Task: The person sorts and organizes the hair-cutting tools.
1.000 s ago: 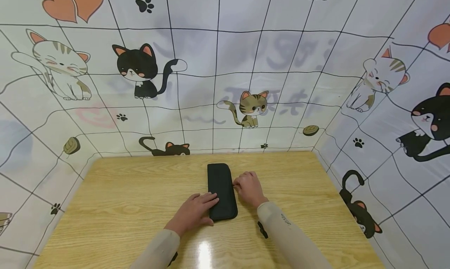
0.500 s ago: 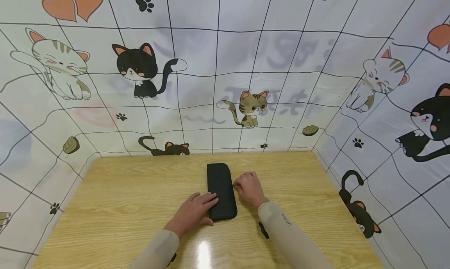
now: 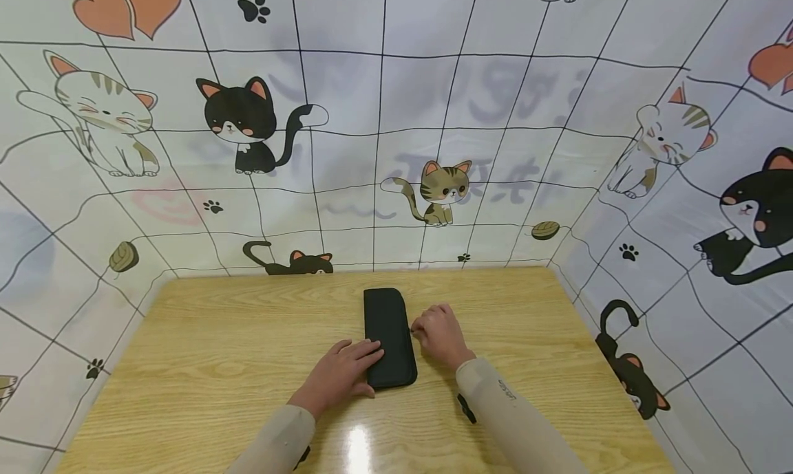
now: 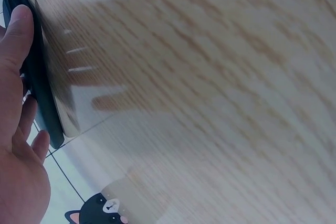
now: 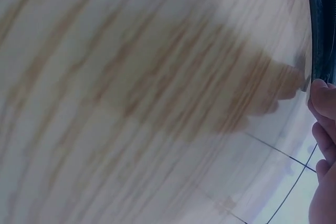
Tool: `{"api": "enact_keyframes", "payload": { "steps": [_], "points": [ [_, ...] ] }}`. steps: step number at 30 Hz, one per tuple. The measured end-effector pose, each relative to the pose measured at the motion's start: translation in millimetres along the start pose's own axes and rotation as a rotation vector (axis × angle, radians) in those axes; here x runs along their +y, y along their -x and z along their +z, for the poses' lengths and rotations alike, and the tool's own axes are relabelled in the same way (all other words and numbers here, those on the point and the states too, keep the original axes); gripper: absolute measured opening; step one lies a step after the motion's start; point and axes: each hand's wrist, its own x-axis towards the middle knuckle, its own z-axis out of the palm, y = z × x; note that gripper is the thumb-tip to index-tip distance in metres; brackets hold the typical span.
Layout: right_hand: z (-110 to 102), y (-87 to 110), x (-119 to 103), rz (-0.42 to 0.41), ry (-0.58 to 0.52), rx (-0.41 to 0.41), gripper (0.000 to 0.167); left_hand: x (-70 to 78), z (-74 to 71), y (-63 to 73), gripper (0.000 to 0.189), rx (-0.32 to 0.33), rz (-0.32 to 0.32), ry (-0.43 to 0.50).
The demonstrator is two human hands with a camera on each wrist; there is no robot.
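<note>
A flat black zip case (image 3: pixel 389 316) lies lengthwise on the wooden table, its right corners rounded. My left hand (image 3: pixel 339 374) rests on its lower left part, fingers stretched over the top and the thumb by the near end. In the left wrist view the thumb (image 4: pixel 20 35) lies against the case's dark side. At the right edge of the case, my right hand (image 3: pixel 441 335) pinches a small dark zipper pull between thumb and forefinger, the other fingers curled in. A zipper seam (image 5: pixel 334 24) runs along the side in the right wrist view; the pull is mostly hidden by the fingertips.
The pale wooden table (image 3: pixel 248 322) meets a white cloth backdrop (image 3: pixel 347 151) printed with cartoon cats and grid lines, behind and on both sides. A dark strap (image 3: pixel 466 408) shows beneath the right sleeve. Light glares on the tabletop near the front.
My right fingertips have slid slightly toward me along the right edge of the case. The left hand and the case stay practically where they were.
</note>
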Motion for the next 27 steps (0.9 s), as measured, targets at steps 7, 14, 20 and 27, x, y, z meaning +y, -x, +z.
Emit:
{"api": "enact_keyframes", "payload": {
  "steps": [7,14,20,27],
  "points": [
    [-1.4,2.6,0.3,-0.025,0.015,0.016,0.002,-0.7,1.4,0.2,0.072,0.009,0.001,0.013],
    [1.9,5.0,2.7,-0.035,0.020,0.026,0.006,-1.7,4.0,0.0,0.072,0.009,0.002,0.003],
    [-1.2,7.0,1.1,-0.041,0.003,0.014,0.005,-2.0,5.6,0.3,0.072,0.038,0.010,0.008],
    [-2.8,9.5,-0.5,-0.043,0.006,0.013,0.007,-1.7,5.7,0.7,0.072,0.034,0.008,0.005]
  ]
}}
